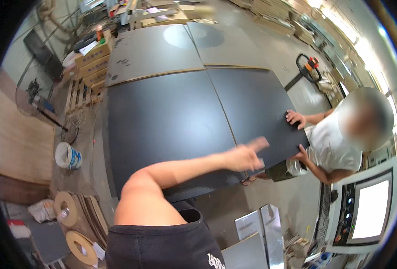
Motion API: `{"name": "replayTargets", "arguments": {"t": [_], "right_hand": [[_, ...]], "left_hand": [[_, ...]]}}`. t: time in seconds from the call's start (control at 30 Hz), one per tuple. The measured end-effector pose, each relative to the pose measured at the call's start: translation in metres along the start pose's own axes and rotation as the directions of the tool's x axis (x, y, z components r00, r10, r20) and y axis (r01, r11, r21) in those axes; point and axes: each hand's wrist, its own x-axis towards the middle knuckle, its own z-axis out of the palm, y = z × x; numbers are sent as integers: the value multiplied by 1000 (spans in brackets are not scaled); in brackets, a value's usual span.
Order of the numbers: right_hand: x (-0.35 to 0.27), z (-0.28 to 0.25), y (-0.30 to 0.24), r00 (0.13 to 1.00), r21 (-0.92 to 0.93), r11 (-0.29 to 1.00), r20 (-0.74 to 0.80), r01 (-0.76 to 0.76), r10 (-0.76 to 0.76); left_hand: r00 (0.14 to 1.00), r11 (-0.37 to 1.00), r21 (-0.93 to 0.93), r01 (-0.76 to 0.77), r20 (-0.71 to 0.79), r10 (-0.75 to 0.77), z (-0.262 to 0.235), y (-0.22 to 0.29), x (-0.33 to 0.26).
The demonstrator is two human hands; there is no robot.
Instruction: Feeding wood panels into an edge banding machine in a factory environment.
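My left hand reaches across a large dark grey panel, near its front right corner. Motion blurs the hand, but a finger stretches out to the right and nothing shows in its grip. Beside that panel lies a narrower dark panel, with a thin seam between them. A co-worker in a white shirt stands at the right edge, one hand on the narrower panel and the other hand at its corner. My right hand is out of sight.
Two lighter grey panels lie beyond. At left stand stacked cartons on a pallet, a white bucket and rolls of edging. A machine screen and keyboard are at right, a black-handled truck behind.
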Motion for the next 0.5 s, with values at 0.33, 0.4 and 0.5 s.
{"name": "replayTargets", "arguments": {"t": [0.33,0.4,0.5], "right_hand": [[-19,-21,-2,998,-5,998,-9,60,-60],[-37,-32,7,997,5,997,-26,72,-72],[-78,-63,21,985,60,987,-98,148,-141]], "left_hand": [[153,945,-309,109,-934,-324,-499,59,-97],[389,886,-420,195,-796,-463,-484,67,-98],[603,754,-435,492,-455,-655,-357,61,-91]]}}
